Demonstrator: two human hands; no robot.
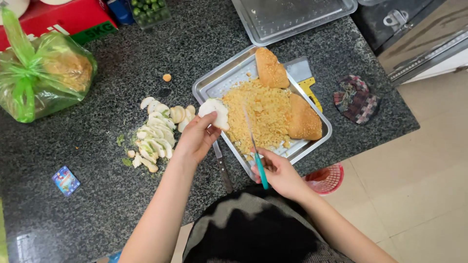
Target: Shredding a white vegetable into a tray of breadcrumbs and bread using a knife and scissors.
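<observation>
My left hand [197,137] holds a pale, white slice of food [215,111] over the left rim of a metal tray [209,86]. My right hand [278,171] grips a knife with a teal handle [261,171]; its thin blade points up across the heap of yellow crumbs [256,114] in the tray. Two golden bread pieces lie in the tray, one at the top [270,68] and one on the right [304,118]. A pile of white slices [157,130] lies on the dark granite counter [97,160] to the left of my left hand.
A second knife [222,165] lies on the counter by the tray's edge. A green plastic bag [41,73] and red box [58,17] stand at back left. Also here: an empty metal tray [292,17], a folded cloth [355,98], a yellow-handled cleaver [307,80], a red basket [325,179], a small blue packet [65,180].
</observation>
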